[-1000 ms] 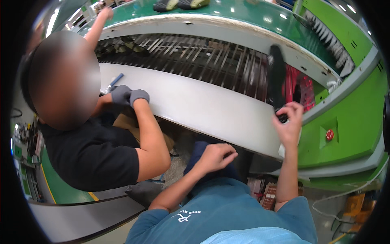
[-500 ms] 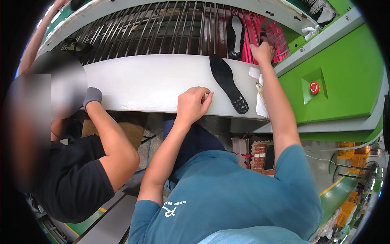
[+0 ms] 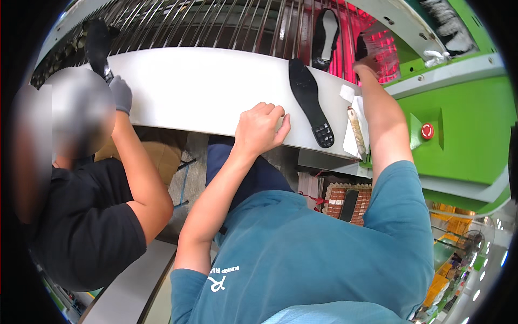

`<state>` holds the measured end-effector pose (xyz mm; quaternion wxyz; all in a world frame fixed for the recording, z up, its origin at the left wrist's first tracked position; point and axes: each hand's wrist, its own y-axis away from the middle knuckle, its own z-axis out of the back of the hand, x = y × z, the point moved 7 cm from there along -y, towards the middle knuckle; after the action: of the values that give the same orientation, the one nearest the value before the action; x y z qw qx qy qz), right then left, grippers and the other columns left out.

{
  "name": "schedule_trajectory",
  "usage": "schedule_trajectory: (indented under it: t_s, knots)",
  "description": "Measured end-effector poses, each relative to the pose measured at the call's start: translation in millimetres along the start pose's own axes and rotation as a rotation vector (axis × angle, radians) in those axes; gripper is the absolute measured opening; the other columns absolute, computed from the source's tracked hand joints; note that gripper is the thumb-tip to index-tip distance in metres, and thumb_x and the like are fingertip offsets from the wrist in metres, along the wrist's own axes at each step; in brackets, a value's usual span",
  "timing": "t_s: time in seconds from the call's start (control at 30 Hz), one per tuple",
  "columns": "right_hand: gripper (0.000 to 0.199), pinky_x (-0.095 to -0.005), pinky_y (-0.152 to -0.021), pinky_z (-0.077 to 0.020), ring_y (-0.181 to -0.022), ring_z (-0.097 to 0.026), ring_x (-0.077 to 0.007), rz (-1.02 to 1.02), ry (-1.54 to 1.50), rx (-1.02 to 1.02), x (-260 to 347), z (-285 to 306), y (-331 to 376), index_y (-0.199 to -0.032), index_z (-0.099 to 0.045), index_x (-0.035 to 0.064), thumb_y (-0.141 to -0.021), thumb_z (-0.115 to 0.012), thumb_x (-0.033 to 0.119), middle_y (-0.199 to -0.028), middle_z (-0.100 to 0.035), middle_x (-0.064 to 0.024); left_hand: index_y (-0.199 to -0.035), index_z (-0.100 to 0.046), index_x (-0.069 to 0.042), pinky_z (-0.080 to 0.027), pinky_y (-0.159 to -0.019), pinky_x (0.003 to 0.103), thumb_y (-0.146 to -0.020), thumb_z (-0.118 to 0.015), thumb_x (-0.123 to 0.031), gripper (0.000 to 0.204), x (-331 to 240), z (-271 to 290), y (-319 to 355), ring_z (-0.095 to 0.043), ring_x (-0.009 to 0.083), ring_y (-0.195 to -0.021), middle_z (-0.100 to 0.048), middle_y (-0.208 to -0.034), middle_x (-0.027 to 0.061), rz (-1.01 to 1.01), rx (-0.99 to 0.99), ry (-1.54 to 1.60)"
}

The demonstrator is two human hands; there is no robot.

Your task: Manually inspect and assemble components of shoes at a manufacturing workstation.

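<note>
My left hand (image 3: 263, 127) rests at the front edge of the white worktop (image 3: 183, 81), its fingers loosely curled and nothing visible in them. To its right lies a black shoe sole (image 3: 306, 100), with a small grid of open cells at its near end. My right hand (image 3: 368, 66) is over the red-lit end of the rod conveyor, blurred and closed at a dark shoe sole (image 3: 361, 48) that it partly covers. Just left of that hand, another black sole with a pale inner face (image 3: 326, 38) lies on the rods.
A co-worker's gloved hand (image 3: 122, 94) holds a black sole (image 3: 98, 48) at the left. White paper with a stained brush-like stick (image 3: 355, 127) lies beside my right forearm. The green machine housing (image 3: 464, 129) carries a red stop button (image 3: 427, 130). A phone (image 3: 349, 205) lies below the worktop.
My right hand has shifted a little, and more of the dark sole shows by it. The co-worker's gloved hand has risen with a black sole. The whole view has tilted slightly.
</note>
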<state>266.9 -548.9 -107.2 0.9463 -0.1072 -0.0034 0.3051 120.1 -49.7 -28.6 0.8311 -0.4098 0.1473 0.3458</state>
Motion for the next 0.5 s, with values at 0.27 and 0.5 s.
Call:
schedule_trajectory:
  t_s: [0.27,0.5]
  knots:
    - [0.117,-0.0506,-0.119,-0.0449,-0.143,-0.054,-0.0430,-0.015,-0.254,0.133,5.8,92.2,56.9,-0.171,-0.002,0.0089,-0.089,-0.074,0.051,-0.162,-0.044,-0.0293,-0.079,-0.068,-0.009,-0.053,-0.058,0.043,-0.086,-0.077,-0.017,0.014,-6.2,0.7,0.3,-0.065,0.0278,-0.066,-0.064,-0.068,0.0076,-0.027,-0.008,-0.036]
    - [0.098,-0.0454,-0.112,-0.0468,-0.132,-0.060,-0.0386,0.237,-1.157,-0.066,53.6,173.3,187.0,-0.153,-0.035,0.0030,-0.079,-0.091,0.033,-0.141,-0.059,-0.0281,-0.115,-0.072,-0.002,-0.056,-0.068,0.033,-0.095,-0.079,-0.017,0.026,6.3,7.2,-16.4,-0.070,0.0149,-0.080,-0.071,-0.085,0.0078,0.412,0.057,0.446]
